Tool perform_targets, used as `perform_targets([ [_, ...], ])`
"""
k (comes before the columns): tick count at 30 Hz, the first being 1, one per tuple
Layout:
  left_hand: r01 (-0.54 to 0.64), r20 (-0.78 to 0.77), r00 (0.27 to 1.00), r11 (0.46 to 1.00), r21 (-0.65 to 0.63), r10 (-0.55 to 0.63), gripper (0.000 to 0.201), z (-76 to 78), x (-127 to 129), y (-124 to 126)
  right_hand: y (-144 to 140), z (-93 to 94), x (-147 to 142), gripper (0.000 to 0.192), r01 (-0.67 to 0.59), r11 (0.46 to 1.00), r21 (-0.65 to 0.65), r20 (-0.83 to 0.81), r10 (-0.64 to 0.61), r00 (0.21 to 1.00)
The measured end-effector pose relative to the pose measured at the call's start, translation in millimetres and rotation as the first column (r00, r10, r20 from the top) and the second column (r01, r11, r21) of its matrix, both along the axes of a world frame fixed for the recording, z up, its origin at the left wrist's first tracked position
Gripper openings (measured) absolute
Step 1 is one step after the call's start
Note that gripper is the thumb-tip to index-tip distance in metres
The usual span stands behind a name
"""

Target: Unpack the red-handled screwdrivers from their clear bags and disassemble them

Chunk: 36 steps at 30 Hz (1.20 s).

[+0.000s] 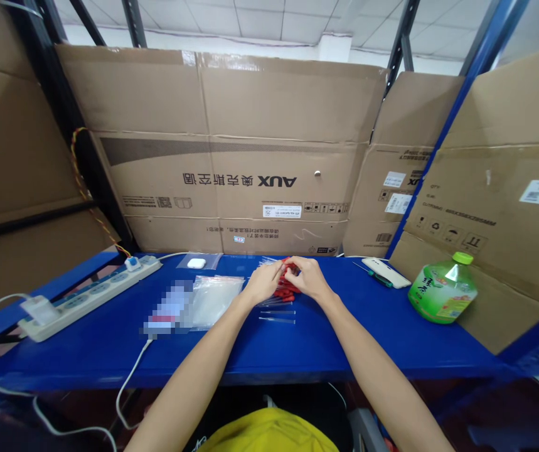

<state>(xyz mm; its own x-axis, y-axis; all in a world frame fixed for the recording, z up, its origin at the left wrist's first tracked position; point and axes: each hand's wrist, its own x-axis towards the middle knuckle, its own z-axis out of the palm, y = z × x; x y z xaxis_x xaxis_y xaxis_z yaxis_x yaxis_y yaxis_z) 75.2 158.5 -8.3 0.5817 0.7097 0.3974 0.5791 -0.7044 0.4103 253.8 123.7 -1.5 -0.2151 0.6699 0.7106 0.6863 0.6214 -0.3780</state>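
Observation:
Both my hands meet over a pile of small red pieces (287, 295) in the middle of the blue table. My left hand (265, 280) has its fingers closed at the pile's left side, next to thin clear sticks whose ends show behind it. Thumb and fingers bent together, my right hand (309, 279) is closed at the pile's right side. What sits between the fingertips is too small and partly hidden to make out. In front of the pile, thin clear sticks (277, 321) lie side by side on the table.
Left of my hands are clear plastic bags (215, 302), a blurred-out phone (170, 309) with a cable, a white earphone case (196, 263) and a power strip (95, 295). To the right stand a green bottle (443, 292), a screwdriver (379, 277) and a white flat object (386, 272). Cardboard walls (260, 100) enclose the table.

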Motion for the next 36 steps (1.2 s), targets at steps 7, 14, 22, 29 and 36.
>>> perform_targets([
  [7,0.024,0.035,0.999,1.0,-0.005,-0.024,0.039,2.6,2,0,0,0.8,-3,0.021,0.04,0.999,0.031,0.013,-0.041,0.999],
  [14,0.016,0.029,0.999,1.0,0.007,-0.017,0.035,4.6,1,-2,1,0.9,-3,0.018,0.042,0.999,0.024,-0.002,-0.042,0.999],
  [22,-0.017,-0.008,1.0,0.997,0.074,0.017,0.029,5.6,-3,-4,5,-2.7,2,0.029,-0.03,0.997,-0.076,-0.115,0.021,0.993],
  [29,0.017,-0.074,0.997,0.998,0.057,-0.013,0.032,4.4,-3,-7,5,-1.4,5,0.014,-0.058,0.992,-0.109,-0.121,0.045,0.992],
  [36,0.061,-0.056,0.997,0.997,0.049,-0.058,0.038,1.0,-3,-5,3,-1.3,7,0.01,-0.1,0.985,-0.143,-0.151,0.078,0.985],
])
